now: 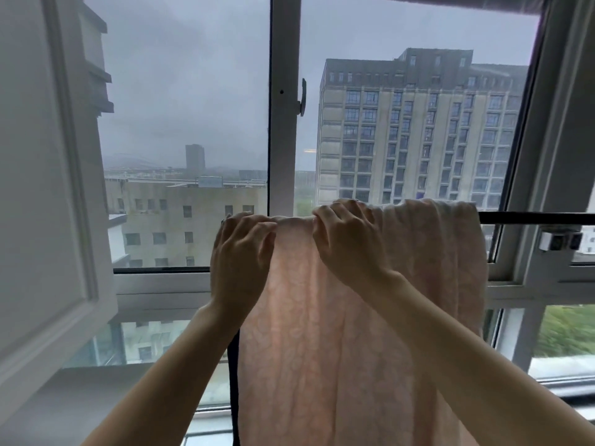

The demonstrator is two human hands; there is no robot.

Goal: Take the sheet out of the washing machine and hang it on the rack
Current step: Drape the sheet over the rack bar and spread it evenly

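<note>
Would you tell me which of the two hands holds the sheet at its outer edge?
The left hand: it pinches the pink sheet at its left edge, whereas the right hand grips the top fold further in, with fabric on both sides.

Carrier: black horizontal rack bar (534, 217), with its bare stretch visible only at the right. On the bar is one pale pink sheet (322, 349) with a faint leaf pattern, draped over the top and hanging down past the bottom edge. The fabric is bunched in folds toward the right. Left hand (240, 252) and right hand (349, 239) pinch the sheet's top fold at the bar, near each other. A dark upright strip (233, 381) sits below the sheet's left edge; unclear whether it belongs to the rack.
</note>
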